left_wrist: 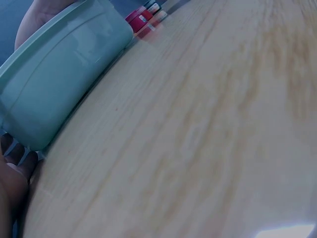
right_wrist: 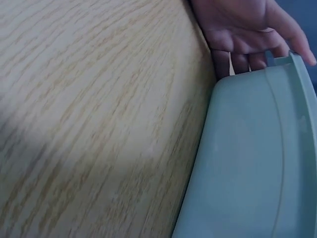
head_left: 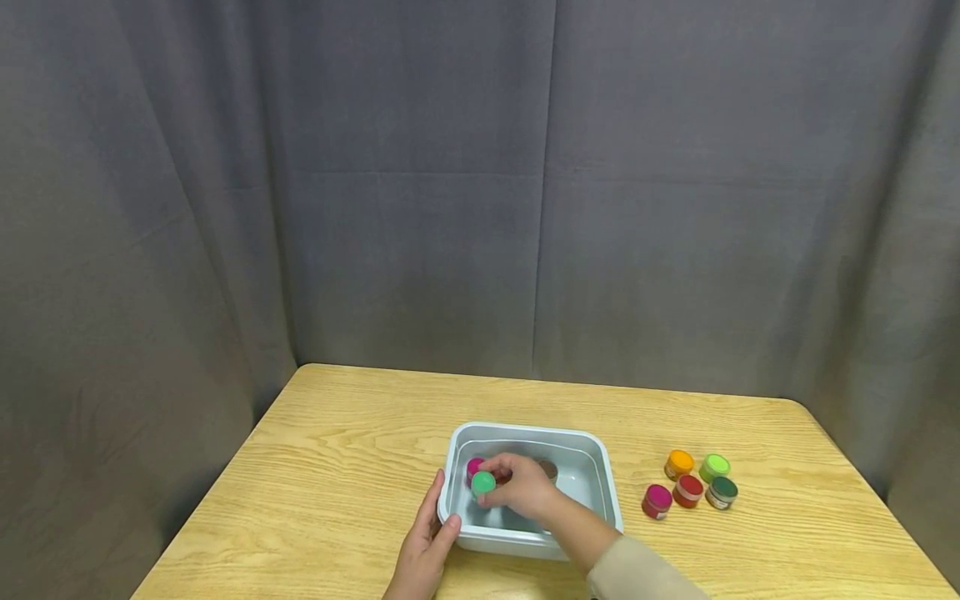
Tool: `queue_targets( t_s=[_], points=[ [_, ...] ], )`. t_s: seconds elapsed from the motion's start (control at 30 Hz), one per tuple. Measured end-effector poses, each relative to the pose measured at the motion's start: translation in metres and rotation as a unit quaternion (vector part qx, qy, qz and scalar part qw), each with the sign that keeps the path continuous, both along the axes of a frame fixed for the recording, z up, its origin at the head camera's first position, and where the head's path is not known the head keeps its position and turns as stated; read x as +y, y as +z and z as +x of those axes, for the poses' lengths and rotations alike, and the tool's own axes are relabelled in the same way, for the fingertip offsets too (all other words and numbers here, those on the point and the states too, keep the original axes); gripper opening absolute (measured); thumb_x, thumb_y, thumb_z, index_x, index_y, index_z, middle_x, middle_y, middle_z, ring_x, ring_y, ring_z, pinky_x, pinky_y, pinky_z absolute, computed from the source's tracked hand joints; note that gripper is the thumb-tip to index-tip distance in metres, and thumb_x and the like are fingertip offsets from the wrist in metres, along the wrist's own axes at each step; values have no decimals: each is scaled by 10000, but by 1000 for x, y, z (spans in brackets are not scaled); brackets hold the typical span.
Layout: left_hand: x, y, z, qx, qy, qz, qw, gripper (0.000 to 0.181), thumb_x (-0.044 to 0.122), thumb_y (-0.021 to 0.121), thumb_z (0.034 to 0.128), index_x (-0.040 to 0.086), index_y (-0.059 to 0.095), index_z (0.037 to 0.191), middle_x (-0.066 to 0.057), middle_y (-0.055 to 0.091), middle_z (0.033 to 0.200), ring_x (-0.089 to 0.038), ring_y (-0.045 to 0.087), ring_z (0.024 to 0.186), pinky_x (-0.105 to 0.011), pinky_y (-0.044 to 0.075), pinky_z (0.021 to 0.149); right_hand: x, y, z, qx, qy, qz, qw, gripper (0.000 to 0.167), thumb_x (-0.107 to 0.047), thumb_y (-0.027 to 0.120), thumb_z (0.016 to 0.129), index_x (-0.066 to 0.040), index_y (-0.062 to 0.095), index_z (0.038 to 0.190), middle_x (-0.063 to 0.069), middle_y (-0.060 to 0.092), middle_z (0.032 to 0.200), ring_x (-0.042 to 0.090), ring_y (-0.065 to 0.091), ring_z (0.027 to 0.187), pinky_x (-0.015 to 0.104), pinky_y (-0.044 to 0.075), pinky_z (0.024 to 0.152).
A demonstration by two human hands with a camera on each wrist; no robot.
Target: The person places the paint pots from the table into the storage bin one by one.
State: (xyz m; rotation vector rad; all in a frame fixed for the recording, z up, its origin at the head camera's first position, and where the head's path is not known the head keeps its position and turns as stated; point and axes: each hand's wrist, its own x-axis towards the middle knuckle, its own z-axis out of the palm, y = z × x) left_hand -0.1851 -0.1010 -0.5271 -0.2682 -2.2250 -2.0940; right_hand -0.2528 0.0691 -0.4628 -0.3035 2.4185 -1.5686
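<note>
Nearest the camera is your beige sleeve (head_left: pixel 637 571), and from it your right hand (head_left: pixel 525 490) reaches into the pale tub (head_left: pixel 513 544). Your thumb and fingers there are clamped on a green jar (head_left: pixel 483 482), held over the left part of the tub; you cannot tell whether it touches the bottom. Your left hand (head_left: pixel 423 546) grips the tub's near left corner, thumb at the rim and fingers along the outer side.

Behind your right fingers sit a pink jar (head_left: pixel 474 467) and a brown jar (head_left: pixel 547 469), both inside the tub and partly hidden.

Toward the table's right edge, five more jars stand close together: orange jar (head_left: pixel 680 463), lime jar (head_left: pixel 715 467), red jar (head_left: pixel 688 490), dark green jar (head_left: pixel 722 492) and second pink jar (head_left: pixel 657 501). You can see pale labels on some sides, too small to read.

The table (head_left: pixel 360 450) is light, grained wood with rounded far corners, and grey curtains (head_left: pixel 420 250) hang behind and at both sides. You have a wide stretch of wood from the tub to the left edge, and a narrower strip between tub and jars.
</note>
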Motion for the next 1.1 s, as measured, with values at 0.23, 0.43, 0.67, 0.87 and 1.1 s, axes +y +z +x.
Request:
queue_targets(
  t_s=[0.23,0.43,0.67,0.87,1.1],
  points=[
    [-1,-1,-1,-87,-33,-59,9999,629,208,490,1032,116,185,1574,-187,154,1631,-421,278,1448,-232,374,1109,-5,0,-3,122,40,357,9993,412,12,820,690,2,678,1077,61,646,940,150,558,859,236,495,722],
    [0,-2,-2,-192,-39,-89,9998,636,228,488,1033,121,175,1577,-182,141,1635,-433,269,1448,-451,348,1126,-9,1,-4,178,73,823,9964,392,-30,835,702,-39,681,1061,38,649,927,153,567,841,262,506,721],
    [-1,-1,-2,-100,-74,-98,9999,630,218,479,1037,117,170,1577,-191,140,1632,-433,269,1448,-441,353,1127,-11,1,-4,367,145,1113,9930,368,-50,835,717,-65,707,1062,44,675,966,166,594,892,353,533,821],
    [-1,0,-1,-96,-30,-128,9999,628,230,479,1037,120,176,1576,-201,144,1628,-440,273,1445,-471,344,1126,-11,0,-3,418,171,1136,9925,335,-56,830,726,-64,713,1040,57,679,987,193,607,921,393,534,858],
    [0,0,-1,-184,-13,-32,9998,627,218,491,1031,132,191,1575,-170,152,1633,-406,265,1456,-281,365,1129,-8,0,-3,393,155,885,9952,348,-54,823,729,-46,710,1058,59,683,995,187,602,931,363,530,853]
  ],
)
